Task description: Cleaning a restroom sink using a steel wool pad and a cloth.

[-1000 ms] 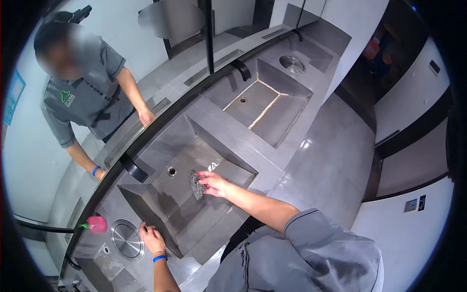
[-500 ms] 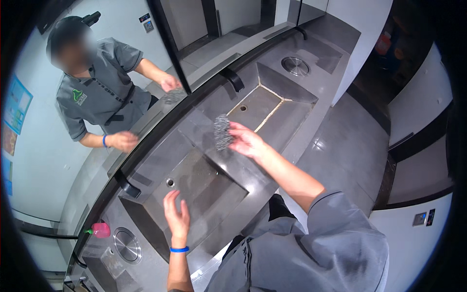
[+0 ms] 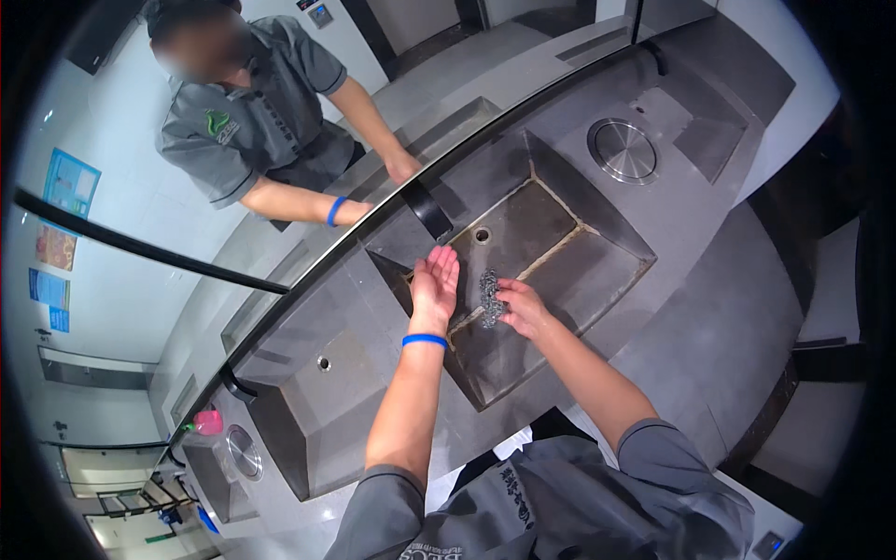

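Scouring pad [image 3: 489, 300] is gripped by right hand [image 3: 525, 310], left hand [image 3: 435, 291] is held empty below faucet [image 3: 427, 211], and brownish seam residue [image 3: 552, 252] is apparently left beneath.

A shared washroom: a grey worktop [image 3: 679, 222] carries a row of sunken basins [image 3: 597, 271], one under the left grip [image 3: 436, 287] and right grip [image 3: 525, 309], with black taps [image 3: 427, 213] and a long mirror [image 3: 173, 177] beyond. Round steel lids [image 3: 623, 150] sit in the worktop; a pink bottle [image 3: 209, 423], probably soap, stands far to their left.
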Demonstrator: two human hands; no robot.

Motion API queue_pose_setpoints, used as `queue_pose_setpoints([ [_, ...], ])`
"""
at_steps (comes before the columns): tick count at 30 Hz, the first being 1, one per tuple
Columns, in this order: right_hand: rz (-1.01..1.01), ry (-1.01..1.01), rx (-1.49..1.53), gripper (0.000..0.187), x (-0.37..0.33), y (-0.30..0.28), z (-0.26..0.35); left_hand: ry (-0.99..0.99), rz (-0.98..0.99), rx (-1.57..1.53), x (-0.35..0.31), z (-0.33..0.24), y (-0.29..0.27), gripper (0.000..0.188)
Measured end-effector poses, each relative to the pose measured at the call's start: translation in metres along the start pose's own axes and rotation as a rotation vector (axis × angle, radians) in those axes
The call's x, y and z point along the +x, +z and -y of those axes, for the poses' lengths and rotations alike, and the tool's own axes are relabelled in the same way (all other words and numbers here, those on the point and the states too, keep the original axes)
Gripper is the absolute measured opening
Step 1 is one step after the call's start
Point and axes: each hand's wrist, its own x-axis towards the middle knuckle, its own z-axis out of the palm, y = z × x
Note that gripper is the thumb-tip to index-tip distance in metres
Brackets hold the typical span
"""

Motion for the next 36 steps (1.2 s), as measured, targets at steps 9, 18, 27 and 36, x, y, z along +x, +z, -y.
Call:
queue_pose_setpoints([
  [9,-0.062,0.037,-0.112,0.035,0.012,-0.014,0.041,-0.016,0.050,-0.507,0.063,0.010,0.040,0.038],
  [18,-0.082,-0.040,-0.315,0.027,0.056,-0.006,0.042,-0.116,-0.233,-0.436,0.081,0.017,0.004,0.029],
  [27,0.007,-0.261,-0.726,0.025,0.125,0.029,0.001,-0.180,0.073,0.415,0.057,0.005,0.009,0.018],
  [36,0.213,-0.185,-1.144,0.023,0.155,0.068,0.031,0.761,-0.052,1.594,-0.055,-0.007,-0.057,0.025],
])
